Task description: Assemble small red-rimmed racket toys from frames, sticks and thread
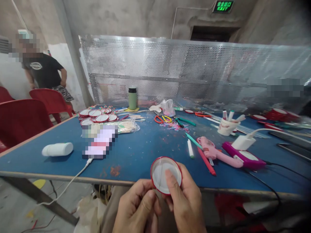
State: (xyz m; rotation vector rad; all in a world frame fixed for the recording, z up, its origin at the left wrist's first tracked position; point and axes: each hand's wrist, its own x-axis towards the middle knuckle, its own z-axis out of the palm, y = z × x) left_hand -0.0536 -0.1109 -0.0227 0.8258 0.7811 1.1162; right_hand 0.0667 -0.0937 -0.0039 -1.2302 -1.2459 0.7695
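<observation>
A round jar lid (159, 177) with a red rim and a whitish inside is held just over the table's front edge. A thin line crosses its inner face. My right hand (187, 197) grips it from the right, thumb pressed on the inside and fingers behind. At the lid's lower left, my left hand (138, 207) is closed, its thumb against curled fingers. Its index finger reaches the rim. Whatever those left fingers pinch, if anything, is hidden.
On the blue table (145, 145) lie a pink glue gun (216, 153), a purple power strip (243, 158), markers, a phone (100, 142), scissors (162, 119) and green pliers (186, 121). Similar lids (102, 118) are piled at left. A perforated metal screen (155, 68) stands behind; a person (45, 71) stands left.
</observation>
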